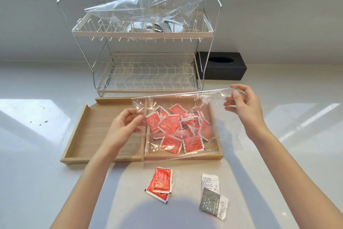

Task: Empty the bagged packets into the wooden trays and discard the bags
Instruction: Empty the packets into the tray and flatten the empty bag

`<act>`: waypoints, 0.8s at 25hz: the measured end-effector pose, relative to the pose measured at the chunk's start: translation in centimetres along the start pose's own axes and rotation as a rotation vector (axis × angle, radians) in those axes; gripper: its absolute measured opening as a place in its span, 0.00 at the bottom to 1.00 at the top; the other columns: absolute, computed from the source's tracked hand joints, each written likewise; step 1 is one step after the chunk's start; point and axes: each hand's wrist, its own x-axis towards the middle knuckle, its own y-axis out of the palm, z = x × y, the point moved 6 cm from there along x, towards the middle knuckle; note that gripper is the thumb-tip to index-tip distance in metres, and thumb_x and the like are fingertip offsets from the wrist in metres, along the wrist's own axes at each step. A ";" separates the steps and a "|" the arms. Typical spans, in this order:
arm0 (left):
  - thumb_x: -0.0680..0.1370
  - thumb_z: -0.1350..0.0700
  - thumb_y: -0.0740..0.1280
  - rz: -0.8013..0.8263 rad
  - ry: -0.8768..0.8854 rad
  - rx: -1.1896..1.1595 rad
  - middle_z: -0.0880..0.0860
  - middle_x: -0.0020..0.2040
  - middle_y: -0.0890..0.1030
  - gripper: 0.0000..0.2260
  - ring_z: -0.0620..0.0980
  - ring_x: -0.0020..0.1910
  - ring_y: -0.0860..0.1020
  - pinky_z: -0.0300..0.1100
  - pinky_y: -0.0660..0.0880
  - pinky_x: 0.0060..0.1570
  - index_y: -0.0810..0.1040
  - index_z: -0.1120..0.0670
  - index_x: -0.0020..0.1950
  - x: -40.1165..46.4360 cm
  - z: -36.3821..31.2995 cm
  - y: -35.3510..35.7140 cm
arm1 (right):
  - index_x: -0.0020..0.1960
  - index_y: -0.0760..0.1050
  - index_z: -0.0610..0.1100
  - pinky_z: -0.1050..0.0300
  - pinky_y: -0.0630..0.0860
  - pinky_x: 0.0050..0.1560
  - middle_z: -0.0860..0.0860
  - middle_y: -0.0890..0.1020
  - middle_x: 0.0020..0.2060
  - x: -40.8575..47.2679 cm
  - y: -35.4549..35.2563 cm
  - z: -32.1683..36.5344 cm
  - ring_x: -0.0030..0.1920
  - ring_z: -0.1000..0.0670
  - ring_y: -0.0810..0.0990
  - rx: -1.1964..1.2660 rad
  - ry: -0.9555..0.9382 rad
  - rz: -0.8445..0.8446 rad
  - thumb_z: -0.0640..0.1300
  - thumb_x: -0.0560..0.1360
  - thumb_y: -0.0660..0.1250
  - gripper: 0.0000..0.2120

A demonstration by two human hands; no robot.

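Nearest the camera, on the pale surface [55,182], lie two small heaps of loose packets: a stack of red packets [160,184] with their long sides running roughly away from the viewer and tilted a little to the right, and to their right a white packet [209,181] lying upright with a grey-green packet [213,203] overlapping its lower end and slanting down to the right. Beyond them sit two wooden trays side by side, touching: the left tray [83,136] bare inside, the right tray [213,156] under a clear bag [185,98] that holds a jumble of red sachets [178,128] facing every which way. The bag's long axis runs left to right, its upper edge stretched in a line that rises toward the right. The left hand [126,126] pinches the bag's left edge between thumb and fingers, over the seam between the trays; the right hand [243,104] pinches the raised right corner between thumb and fingertips, held higher and just past the right tray's far corner. Behind the trays stands a two-tier wire dish rack [146,72]; a second clear bag [148,7] with silvery packets inside lies across its upper tier, its long axis slanting up to the right. A black tissue box [222,67] sits just right of the rack.
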 end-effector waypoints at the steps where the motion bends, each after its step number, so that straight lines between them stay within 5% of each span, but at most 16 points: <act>1: 0.76 0.62 0.62 -0.027 0.002 -0.005 0.48 0.41 0.81 0.06 0.38 0.35 0.80 0.29 0.75 0.32 0.75 0.51 0.47 0.1 0.0 0.1 | 0.53 0.71 0.49 0.69 0.77 0.32 0.51 0.78 0.37 0.0 -0.1 -0.5 0.31 0.60 0.79 0.003 0.037 0.012 0.40 0.78 0.56 0.07; 7: 0.77 0.61 0.60 -0.150 -0.047 -0.092 0.48 0.39 0.78 0.08 0.34 0.31 0.78 0.29 0.74 0.28 0.74 0.49 0.45 0.8 0.4 1.2 | 0.66 0.63 0.48 0.65 0.79 0.41 0.48 0.80 0.48 -1.5 -1.5 -3.5 0.46 0.52 0.82 -0.081 0.190 0.199 0.42 0.75 0.63 0.21; 15: 0.77 0.58 0.61 -0.194 -0.093 -0.023 0.50 0.37 0.75 0.04 0.45 0.33 0.72 0.38 0.74 0.31 0.72 0.56 0.51 1.5 1.4 6.4 | 0.41 0.69 0.49 0.71 0.73 0.29 0.51 0.78 0.36 0.4 -6.4 -5.9 0.30 0.60 0.79 -0.132 0.147 0.023 0.37 0.73 0.65 0.09; 20: 0.75 0.55 0.65 -0.233 -0.072 0.117 0.50 0.39 0.76 0.12 0.44 0.32 0.76 0.30 0.73 0.26 0.70 0.56 0.57 3.7 0.5 10.6 | 0.44 0.75 0.46 0.72 0.72 0.29 0.53 0.79 0.35 3.8 -9.9 -6.9 0.34 0.56 0.78 -0.206 0.109 -0.043 0.37 0.74 0.63 0.06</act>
